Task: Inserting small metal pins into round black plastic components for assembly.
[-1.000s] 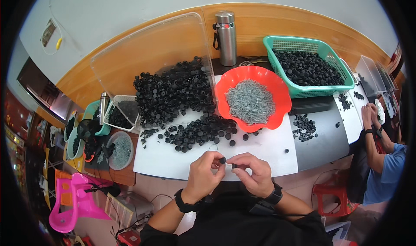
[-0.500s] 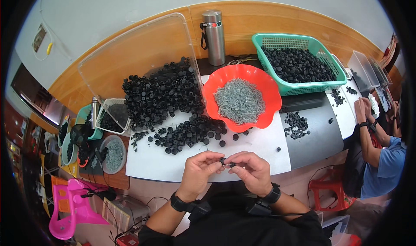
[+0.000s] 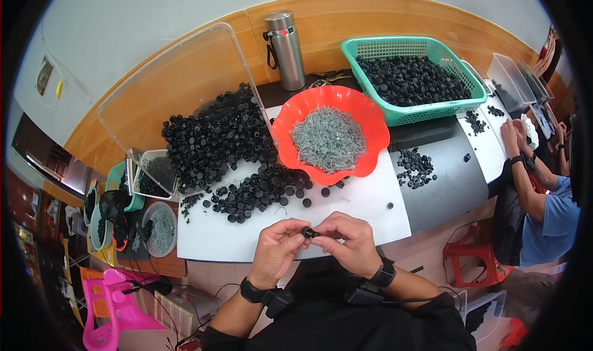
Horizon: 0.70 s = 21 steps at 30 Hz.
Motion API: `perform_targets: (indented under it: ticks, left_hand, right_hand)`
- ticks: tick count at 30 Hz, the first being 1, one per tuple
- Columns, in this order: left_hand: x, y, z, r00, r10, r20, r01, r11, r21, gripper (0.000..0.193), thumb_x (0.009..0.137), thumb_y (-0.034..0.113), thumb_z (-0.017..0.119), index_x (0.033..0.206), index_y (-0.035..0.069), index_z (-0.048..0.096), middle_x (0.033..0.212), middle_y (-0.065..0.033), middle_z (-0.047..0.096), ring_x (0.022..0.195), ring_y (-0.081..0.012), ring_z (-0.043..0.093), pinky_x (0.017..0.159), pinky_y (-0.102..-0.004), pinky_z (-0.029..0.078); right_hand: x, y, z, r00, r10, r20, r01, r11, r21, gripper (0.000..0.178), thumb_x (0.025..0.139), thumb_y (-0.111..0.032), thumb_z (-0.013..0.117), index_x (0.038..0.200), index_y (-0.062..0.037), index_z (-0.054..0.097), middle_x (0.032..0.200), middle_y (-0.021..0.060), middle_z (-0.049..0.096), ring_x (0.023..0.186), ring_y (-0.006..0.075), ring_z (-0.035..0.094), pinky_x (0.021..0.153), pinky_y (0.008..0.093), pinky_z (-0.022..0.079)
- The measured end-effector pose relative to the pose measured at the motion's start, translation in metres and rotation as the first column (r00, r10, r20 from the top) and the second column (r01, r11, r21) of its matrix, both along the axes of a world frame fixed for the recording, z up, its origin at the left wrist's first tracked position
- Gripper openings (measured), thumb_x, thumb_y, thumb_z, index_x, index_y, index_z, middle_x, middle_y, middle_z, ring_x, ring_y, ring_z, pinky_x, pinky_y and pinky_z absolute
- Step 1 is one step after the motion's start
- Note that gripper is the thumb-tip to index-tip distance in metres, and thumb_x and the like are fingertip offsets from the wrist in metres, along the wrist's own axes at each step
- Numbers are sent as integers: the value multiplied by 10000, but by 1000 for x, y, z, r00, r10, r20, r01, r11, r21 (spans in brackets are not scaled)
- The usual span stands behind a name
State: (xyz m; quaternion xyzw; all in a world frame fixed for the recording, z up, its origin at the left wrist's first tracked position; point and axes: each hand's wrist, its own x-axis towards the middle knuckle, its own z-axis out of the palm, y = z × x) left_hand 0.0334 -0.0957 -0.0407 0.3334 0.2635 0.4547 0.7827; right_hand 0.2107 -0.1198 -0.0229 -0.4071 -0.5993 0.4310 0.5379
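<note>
My left hand (image 3: 276,252) pinches a small black round plastic part (image 3: 309,232) between thumb and fingers, just over the front edge of the white table sheet (image 3: 216,240). My right hand (image 3: 347,243) meets it there, its fingertips closed on the other end of the black part or on a second one against it; the fingers hide which. Beyond my hands lie loose black round caps (image 3: 253,193), spilling from a large heap (image 3: 213,138) by a tilted clear plastic bin (image 3: 173,60). A red scalloped bowl (image 3: 378,131) holds many small silvery metal pieces (image 3: 328,139).
A green basket (image 3: 432,110) of black parts and a steel flask (image 3: 286,51) stand at the back. Small black pieces (image 3: 415,167) lie on a dark mat to the right. Another person's hands (image 3: 514,138) work at far right. A tub of metal pieces (image 3: 162,227) sits at left.
My hands have drawn closer together. The black pieces, apart before with something thin between them, now meet at my fingertips. The whole view has shifted slightly.
</note>
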Motion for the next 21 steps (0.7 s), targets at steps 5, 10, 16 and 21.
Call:
perform_targets:
  ticks: [5,10,16,21]
  left_hand:
    - [5,-1,3,998,24,-57,-20,998,66,250,829,-27,606,1077,-59,589,936,-95,625,810,-136,597,747,-256,489]
    - [5,0,4,992,59,-116,-41,988,147,258,813,-71,598,1070,-48,604,926,-80,612,834,-131,592,754,-261,480]
    - [6,0,2,997,29,-76,-21,994,110,247,822,-62,590,1068,-54,605,922,-80,613,825,-133,589,754,-253,472]
    - [7,0,0,997,12,-74,-6,997,83,235,841,-44,580,1074,-66,605,913,-83,611,798,-134,583,740,-250,470]
  right_hand:
    - [0,-1,-3,999,-26,-25,24,999,-41,105,797,32,654,899,41,630,846,101,603,660,125,620,543,219,516]
    - [-3,-4,-3,986,-13,-164,-10,991,-137,111,796,25,657,903,44,636,837,86,608,684,119,623,567,214,516]
    - [-5,-6,-5,946,-25,-323,-53,972,-230,88,833,18,622,917,46,621,833,81,628,682,109,619,575,211,526]
    - [-4,-5,-5,942,-24,-334,-78,954,-288,73,849,11,607,918,37,610,812,85,649,687,98,613,568,212,524]
